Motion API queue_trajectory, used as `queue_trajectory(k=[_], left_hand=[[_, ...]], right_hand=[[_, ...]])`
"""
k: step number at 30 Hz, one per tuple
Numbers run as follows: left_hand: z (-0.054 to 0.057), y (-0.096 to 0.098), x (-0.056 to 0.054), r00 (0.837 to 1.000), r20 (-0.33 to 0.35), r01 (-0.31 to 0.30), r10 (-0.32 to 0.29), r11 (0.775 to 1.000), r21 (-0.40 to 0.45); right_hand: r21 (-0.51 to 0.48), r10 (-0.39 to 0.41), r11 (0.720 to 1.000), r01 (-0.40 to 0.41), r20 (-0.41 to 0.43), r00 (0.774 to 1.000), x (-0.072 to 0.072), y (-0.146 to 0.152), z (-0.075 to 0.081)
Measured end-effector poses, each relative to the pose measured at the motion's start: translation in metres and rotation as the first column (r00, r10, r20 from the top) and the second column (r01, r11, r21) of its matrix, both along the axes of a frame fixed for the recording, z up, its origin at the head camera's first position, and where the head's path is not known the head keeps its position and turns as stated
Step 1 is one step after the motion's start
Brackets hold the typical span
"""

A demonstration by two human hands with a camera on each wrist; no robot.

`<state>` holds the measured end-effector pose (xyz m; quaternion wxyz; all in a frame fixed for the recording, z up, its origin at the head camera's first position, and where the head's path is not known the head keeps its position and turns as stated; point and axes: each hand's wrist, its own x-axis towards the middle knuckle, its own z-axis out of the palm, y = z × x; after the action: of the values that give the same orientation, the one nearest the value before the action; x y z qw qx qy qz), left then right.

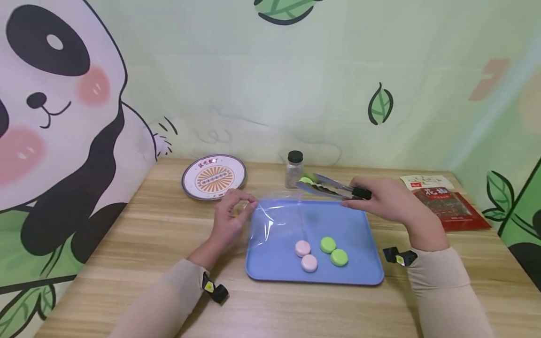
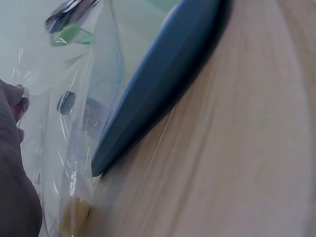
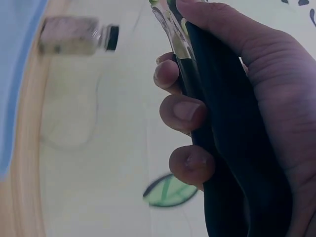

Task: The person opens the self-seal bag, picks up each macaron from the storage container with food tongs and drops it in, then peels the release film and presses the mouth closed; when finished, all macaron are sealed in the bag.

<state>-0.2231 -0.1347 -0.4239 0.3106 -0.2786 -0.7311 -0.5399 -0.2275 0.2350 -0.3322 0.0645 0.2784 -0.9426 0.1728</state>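
Note:
My left hand (image 1: 230,217) pinches the edge of a clear plastic bag (image 1: 274,220), which hangs over the left part of a blue tray (image 1: 355,274). In my right hand (image 1: 389,199) I grip metal tongs (image 1: 327,188) by their black handles (image 3: 222,108). A green macaron (image 1: 306,180) is at the tongs' tips, above the tray's far edge; in the left wrist view it shows through the bag film. On the tray lie two pink macarons (image 1: 309,263) and two green macarons (image 1: 339,257). Something yellow (image 2: 75,216) shows at the bag's lower part.
A glass jar (image 1: 294,171) with a black lid stands behind the tray. A patterned plate (image 1: 214,177) is at the back left. Red and cream spice packets (image 1: 452,209) lie to the right, near the wall with its panda picture (image 1: 63,117).

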Motion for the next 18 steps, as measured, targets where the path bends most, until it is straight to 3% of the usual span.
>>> queue_trajectory(k=[6,12,18], left_hand=[[0.001,0.002,0.001,1.000,0.026,-0.011,0.010,0.999,0.048],[0.001,0.001,0.001,1.000,0.023,-0.012,0.010,0.996,0.090],[-0.001,-0.002,0.001,0.999,0.036,-0.023,0.018,0.990,0.137]], right_hand=[[-0.009,0.046,0.999,-0.046,0.030,0.998,-0.013,-0.021,0.002],[-0.026,0.046,0.999,-0.044,0.075,0.996,-0.013,-0.020,0.003],[-0.042,0.059,0.998,-0.052,0.196,0.979,-0.011,-0.019,0.004]])
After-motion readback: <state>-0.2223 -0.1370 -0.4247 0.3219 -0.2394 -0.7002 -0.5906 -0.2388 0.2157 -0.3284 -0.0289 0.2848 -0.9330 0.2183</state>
